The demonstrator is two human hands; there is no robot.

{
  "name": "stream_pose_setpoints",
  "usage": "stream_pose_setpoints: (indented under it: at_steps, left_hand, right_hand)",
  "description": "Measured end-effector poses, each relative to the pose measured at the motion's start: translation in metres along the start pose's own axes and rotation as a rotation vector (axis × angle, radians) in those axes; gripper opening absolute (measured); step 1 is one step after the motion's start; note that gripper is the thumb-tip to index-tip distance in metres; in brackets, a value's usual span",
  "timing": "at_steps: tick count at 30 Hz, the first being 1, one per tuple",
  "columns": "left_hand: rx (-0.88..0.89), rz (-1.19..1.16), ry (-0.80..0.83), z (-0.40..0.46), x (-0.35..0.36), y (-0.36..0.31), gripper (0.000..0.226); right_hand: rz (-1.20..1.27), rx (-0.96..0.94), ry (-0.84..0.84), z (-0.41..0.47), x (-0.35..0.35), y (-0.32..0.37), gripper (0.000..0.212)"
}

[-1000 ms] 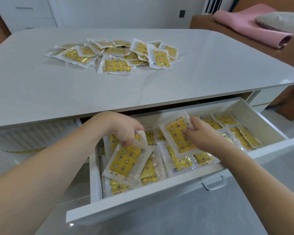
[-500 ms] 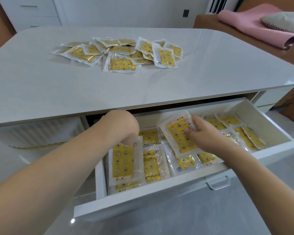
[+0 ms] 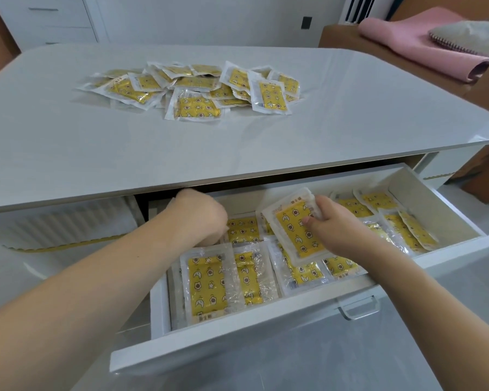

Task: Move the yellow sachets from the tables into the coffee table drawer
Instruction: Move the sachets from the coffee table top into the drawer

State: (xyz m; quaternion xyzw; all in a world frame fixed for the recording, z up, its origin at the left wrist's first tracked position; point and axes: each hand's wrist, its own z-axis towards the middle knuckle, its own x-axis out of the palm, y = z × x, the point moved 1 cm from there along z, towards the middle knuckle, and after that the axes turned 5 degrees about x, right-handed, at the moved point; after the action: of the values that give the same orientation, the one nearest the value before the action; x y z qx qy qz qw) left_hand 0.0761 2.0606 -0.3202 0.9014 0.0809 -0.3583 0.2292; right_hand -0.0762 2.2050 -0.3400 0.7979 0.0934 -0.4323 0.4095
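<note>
Lay the packet flat in the drawer beside the others, then let go gently. The right hand reaches in, fingers pinching that packet. The left hand reaches low into the drawer; I cannot tell its grip. More packets wait on the desk.

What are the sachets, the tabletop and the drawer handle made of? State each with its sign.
Yellow-printed sachets: clear crinkly plastic film, glinting creases. Pale grey tabletop: glossy, reflects window light; perhaps glass or sintered stone. Small silvery drawer handle: likely brushed metal.
</note>
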Motion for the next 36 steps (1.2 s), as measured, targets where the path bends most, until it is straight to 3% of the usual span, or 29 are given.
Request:
stream_pose_setpoints:
  at_steps: [3,7,10,13,15,16,17,19,22,23,26,29,32,36]
  left_hand:
    - [-0.006,-0.196,-0.25,0.021,0.007,0.0,0.041]
    - [0.043,-0.418,-0.081,0.033,0.02,0.012,0.049]
    - [0.015,-0.383,-0.007,0.033,0.027,0.02,0.05]
    - [-0.079,-0.171,0.101,0.029,0.025,0.009,0.036]
    - [-0.135,-0.107,0.06,0.024,0.015,-0.003,0.027]
    - [-0.132,-0.113,-0.039,0.021,0.007,-0.007,0.023]
    - [-0.112,-0.169,-0.182,0.02,0.0,-0.009,0.019]
    - [0.006,-0.497,-0.4,0.024,-0.008,-0.012,0.024]
    - [0.325,-1.173,-0.355,0.034,-0.007,-0.022,0.049]
    - [0.361,-1.289,-0.342,0.037,-0.007,-0.026,0.05]
    - [0.329,-1.325,-0.403,0.046,-0.006,-0.034,0.03]
    - [0.298,-1.334,-0.35,0.048,-0.005,-0.034,0.006]
    - [0.176,-1.425,-0.255,0.044,0.002,-0.022,0.007]
    - [-0.024,-1.47,-0.291,0.045,0.017,-0.001,0.019]
  right_hand:
    - [-0.01,0.005,-0.002,0.001,0.0,-0.001,0.011]
    - [-0.04,-0.001,-0.011,0.0,0.0,-0.002,0.011]
    - [-0.055,-0.01,-0.014,0.001,0.0,-0.002,0.014]
    - [-0.043,-0.017,-0.01,0.001,-0.001,-0.003,0.017]
    - [-0.033,-0.028,-0.013,0.003,-0.003,-0.005,0.022]
    - [-0.034,-0.033,-0.016,0.003,-0.005,-0.005,0.026]
    - [-0.035,-0.033,-0.023,0.004,-0.008,-0.007,0.032]
    - [-0.03,-0.016,-0.038,0.006,-0.013,-0.011,0.043]
    - [0.002,0.02,-0.035,0.006,-0.019,-0.014,0.046]
    - [0.007,0.026,-0.031,0.006,-0.019,-0.015,0.052]
    - [0.047,0.058,-0.018,0.007,-0.02,-0.018,0.059]
    - [0.078,0.08,-0.031,0.01,-0.02,-0.019,0.033]
    - [0.058,0.097,-0.015,0.011,-0.018,-0.019,0.025]
    - [-0.102,0.098,-0.017,0.016,-0.014,-0.021,0.025]
